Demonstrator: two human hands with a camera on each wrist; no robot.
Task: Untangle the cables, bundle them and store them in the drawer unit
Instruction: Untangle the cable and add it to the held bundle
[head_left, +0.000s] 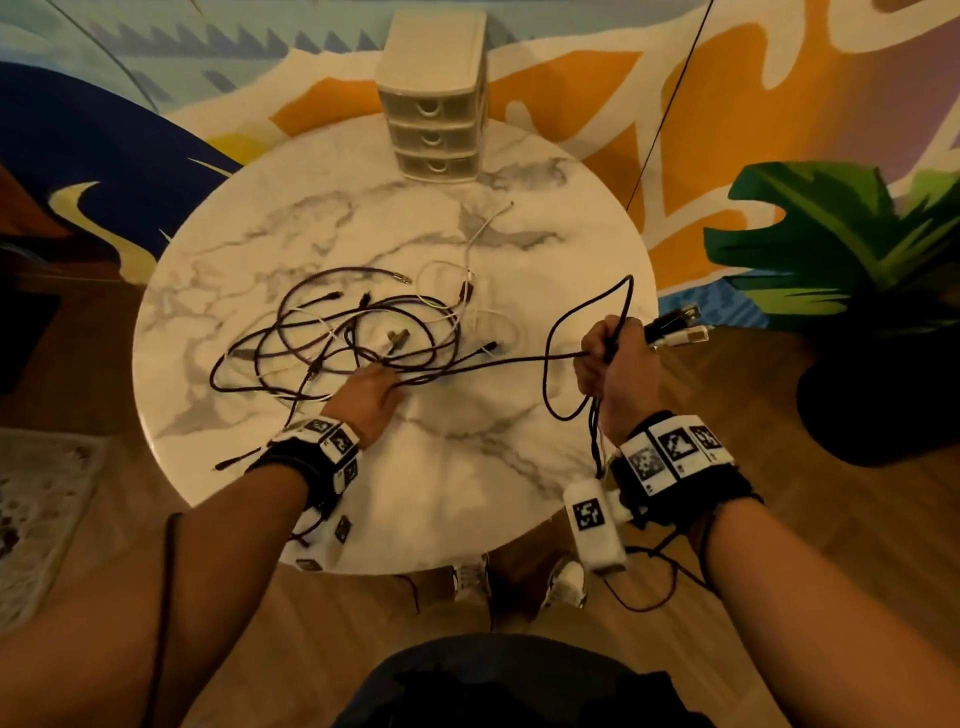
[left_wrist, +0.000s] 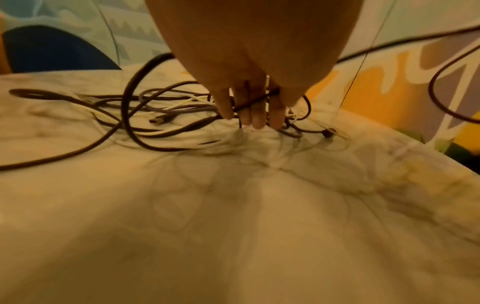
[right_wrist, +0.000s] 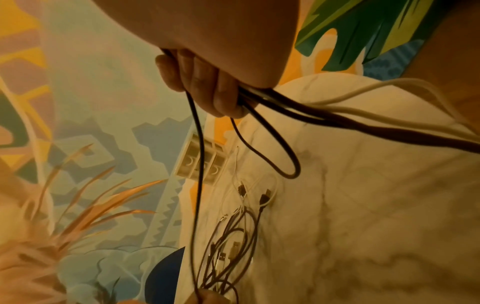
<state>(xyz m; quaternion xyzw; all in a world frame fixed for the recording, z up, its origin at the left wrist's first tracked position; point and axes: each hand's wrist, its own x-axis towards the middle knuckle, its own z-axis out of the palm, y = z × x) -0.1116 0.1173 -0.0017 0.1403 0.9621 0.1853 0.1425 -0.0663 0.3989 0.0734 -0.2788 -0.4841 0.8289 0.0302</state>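
Observation:
A tangle of dark and white cables (head_left: 353, 338) lies on the round marble table (head_left: 467, 467), left of centre. My left hand (head_left: 371, 387) rests on its near edge; its straight fingers (left_wrist: 249, 111) press down among the strands, and one dark cable crosses them. My right hand (head_left: 610, 358) is raised at the table's right edge. Its curled fingers (right_wrist: 205, 82) grip a gathered bunch of black and white cables, whose plugs (head_left: 675, 325) stick out to the right. A taut black cable (head_left: 493, 361) runs from that fist to the tangle. The white three-drawer unit (head_left: 434, 98) stands at the far edge, all drawers closed.
A thin white cable (head_left: 483, 228) trails from the tangle toward the drawer unit. One dark plug end (head_left: 228, 462) hangs over the near-left edge. A leafy plant (head_left: 852, 249) in a dark pot (head_left: 878, 405) stands on the floor to the right.

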